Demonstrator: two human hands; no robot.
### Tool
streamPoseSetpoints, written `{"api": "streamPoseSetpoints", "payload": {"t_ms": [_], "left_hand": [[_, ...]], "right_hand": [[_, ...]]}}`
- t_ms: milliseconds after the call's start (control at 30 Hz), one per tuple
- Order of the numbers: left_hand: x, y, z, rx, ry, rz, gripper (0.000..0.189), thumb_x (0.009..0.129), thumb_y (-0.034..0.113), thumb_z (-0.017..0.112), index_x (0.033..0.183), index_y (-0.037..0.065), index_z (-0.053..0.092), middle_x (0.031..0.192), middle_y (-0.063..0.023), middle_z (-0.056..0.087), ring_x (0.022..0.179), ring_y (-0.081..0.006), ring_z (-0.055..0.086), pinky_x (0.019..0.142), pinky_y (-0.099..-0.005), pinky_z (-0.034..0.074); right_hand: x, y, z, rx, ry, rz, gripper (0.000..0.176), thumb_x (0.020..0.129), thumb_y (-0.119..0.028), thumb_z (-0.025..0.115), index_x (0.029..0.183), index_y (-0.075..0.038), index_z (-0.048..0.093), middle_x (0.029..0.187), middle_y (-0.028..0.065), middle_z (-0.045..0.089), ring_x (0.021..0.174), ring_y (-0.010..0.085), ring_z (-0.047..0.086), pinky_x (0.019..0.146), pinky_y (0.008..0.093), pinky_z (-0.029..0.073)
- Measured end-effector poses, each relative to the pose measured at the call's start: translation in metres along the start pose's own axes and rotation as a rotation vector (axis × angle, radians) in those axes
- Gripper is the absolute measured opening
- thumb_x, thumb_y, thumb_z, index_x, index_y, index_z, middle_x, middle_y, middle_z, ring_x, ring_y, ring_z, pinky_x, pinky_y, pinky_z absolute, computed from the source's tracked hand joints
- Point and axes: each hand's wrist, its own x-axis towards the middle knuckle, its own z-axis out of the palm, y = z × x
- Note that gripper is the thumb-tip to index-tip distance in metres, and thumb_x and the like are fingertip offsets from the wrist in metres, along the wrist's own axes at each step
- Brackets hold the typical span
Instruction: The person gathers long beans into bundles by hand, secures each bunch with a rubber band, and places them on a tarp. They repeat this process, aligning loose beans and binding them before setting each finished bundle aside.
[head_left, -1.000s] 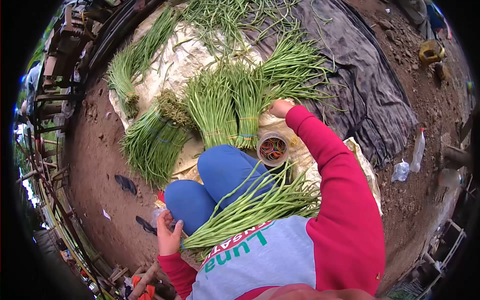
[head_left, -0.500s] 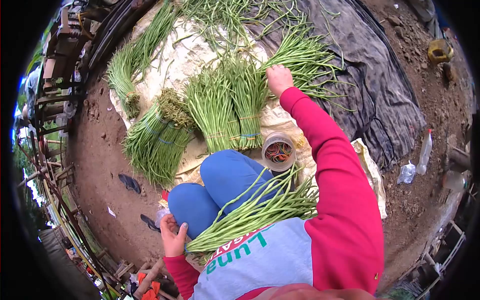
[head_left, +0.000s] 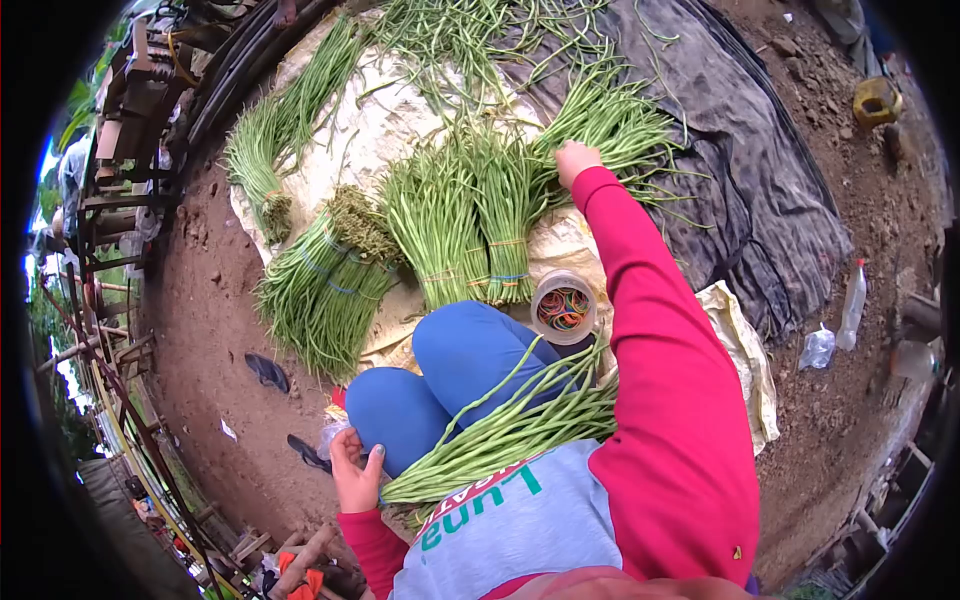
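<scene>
At the near end of a pile of loose green long beans (head_left: 622,120), my right hand (head_left: 577,162) has its fingers bent in on the beans; the fingertips are partly hidden. Another bunch of long beans (head_left: 520,430) lies across my lap. Beside its left end is my left hand (head_left: 357,472), thumb and fingers apart, with nothing visible in it. Standing bundles of long beans (head_left: 435,230) tied with rubber bands are in front of my knees. To their right sits a round tub of coloured rubber bands (head_left: 563,308).
More tied bundles (head_left: 325,285) lie front left, and a long bunch (head_left: 262,165) lies farther back. Loose beans cover the pale sheet (head_left: 375,105). A dark tarp (head_left: 760,190) spreads right. A plastic bottle (head_left: 852,305), a clear bag (head_left: 817,347) and a dark sandal (head_left: 266,371) lie on dirt.
My right hand has shifted slightly right and down along the bean pile, its fingers more hidden. My left hand stays beside the lap bunch. The whole view has tilted slightly.
</scene>
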Motion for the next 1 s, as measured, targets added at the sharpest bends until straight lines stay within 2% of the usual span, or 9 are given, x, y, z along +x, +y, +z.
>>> {"api": "streamPoseSetpoints", "payload": {"t_ms": [233, 300, 367, 533, 633, 700, 833, 900, 1000], "left_hand": [[-0.007, -0.009, -0.004, -0.025, 0.002, 0.026, 0.052, 0.084, 0.004, 0.074, 0.130, 0.000, 0.050, 0.113, -0.0083, 0.055, 0.102, -0.0169, 0.055, 0.094, -0.0313, 0.047], [-0.008, -0.013, -0.007, -0.165, -0.019, 0.017, 0.053, 0.085, 0.004, 0.074, 0.132, 0.000, 0.049, 0.115, -0.0080, 0.055, 0.104, -0.0172, 0.056, 0.094, -0.0311, 0.048], [-0.007, -0.026, -0.023, -0.218, -0.088, -0.013, 0.055, 0.089, 0.011, 0.073, 0.137, 0.000, 0.047, 0.124, -0.0099, 0.056, 0.110, -0.0180, 0.057, 0.097, -0.0326, 0.047], [-0.033, -0.042, -0.049, -0.557, -0.316, -0.105, 0.070, 0.097, 0.042, 0.065, 0.147, 0.000, 0.040, 0.134, -0.0120, 0.056, 0.123, -0.0227, 0.055, 0.105, -0.0383, 0.042], [-0.060, -0.052, -0.042, -0.697, -0.395, -0.111, 0.076, 0.096, 0.054, 0.060, 0.146, 0.000, 0.041, 0.134, -0.0121, 0.057, 0.124, -0.0238, 0.056, 0.105, -0.0403, 0.043], [-0.072, -0.070, -0.027, -0.884, -0.397, -0.159, 0.075, 0.097, 0.055, 0.057, 0.145, 0.000, 0.042, 0.134, -0.0127, 0.058, 0.123, -0.0246, 0.056, 0.105, -0.0408, 0.043], [-0.076, -0.122, 0.011, -1.022, -0.334, 0.087, 0.076, 0.095, 0.061, 0.058, 0.140, 0.000, 0.049, 0.135, -0.0119, 0.057, 0.126, -0.0226, 0.054, 0.107, -0.0386, 0.040], [-0.071, -0.105, 0.007, -0.594, -0.273, 0.301, 0.064, 0.098, 0.048, 0.062, 0.138, -0.001, 0.049, 0.131, -0.0111, 0.060, 0.120, -0.0224, 0.057, 0.104, -0.0353, 0.044], [-0.067, -0.075, 0.021, -0.649, -0.049, 0.089, 0.061, 0.092, 0.046, 0.073, 0.127, -0.001, 0.056, 0.113, -0.0052, 0.065, 0.099, -0.0122, 0.058, 0.090, -0.0279, 0.046]], "right_hand": [[-0.080, 0.138, -0.004, 0.426, 0.540, 0.097, 0.044, 0.073, -0.009, 0.078, 0.116, -0.008, 0.069, 0.130, 0.0110, 0.062, 0.116, 0.0263, 0.061, 0.100, 0.0370, 0.049], [-0.101, 0.181, -0.030, 1.258, 0.312, 0.190, 0.045, 0.077, -0.003, 0.075, 0.121, -0.008, 0.066, 0.128, 0.0074, 0.066, 0.117, 0.0193, 0.060, 0.103, 0.0331, 0.046], [-0.139, 0.200, -0.067, 1.517, 0.531, 0.050, 0.039, 0.085, 0.003, 0.069, 0.123, -0.005, 0.063, 0.126, 0.0043, 0.067, 0.116, 0.0133, 0.059, 0.104, 0.0302, 0.044], [-0.218, 0.216, -0.155, 1.850, 0.705, -0.244, 0.031, 0.095, -0.005, 0.066, 0.126, -0.005, 0.063, 0.133, 0.0111, 0.064, 0.121, 0.0182, 0.059, 0.103, 0.0330, 0.046], [-0.247, 0.200, -0.201, 1.883, 0.693, -0.354, 0.035, 0.099, -0.011, 0.061, 0.133, -0.003, 0.057, 0.140, 0.0170, 0.058, 0.126, 0.0258, 0.057, 0.106, 0.0366, 0.046], [-0.266, 0.180, -0.230, 1.824, 0.666, -0.324, 0.036, 0.102, -0.018, 0.059, 0.134, -0.001, 0.056, 0.129, 0.0162, 0.064, 0.119, 0.0257, 0.061, 0.100, 0.0351, 0.049], [-0.299, 0.107, -0.291, 1.463, 0.470, -0.416, 0.040, 0.103, -0.030, 0.059, 0.135, -0.007, 0.056, 0.104, 0.0081, 0.070, 0.096, 0.0136, 0.066, 0.081, 0.0282, 0.053], [-0.310, 0.042, -0.311, 1.323, 0.302, -0.433, 0.045, 0.102, -0.033, 0.060, 0.140, -0.010, 0.051, 0.097, 0.0043, 0.068, 0.087, 0.0090, 0.065, 0.074, 0.0254, 0.052], [-0.330, -0.078, -0.313, 1.187, -0.033, -0.580, 0.048, 0.102, -0.028, 0.061, 0.142, -0.006, 0.048, 0.098, 0.0041, 0.067, 0.087, 0.0084, 0.063, 0.074, 0.0253, 0.052]]}}
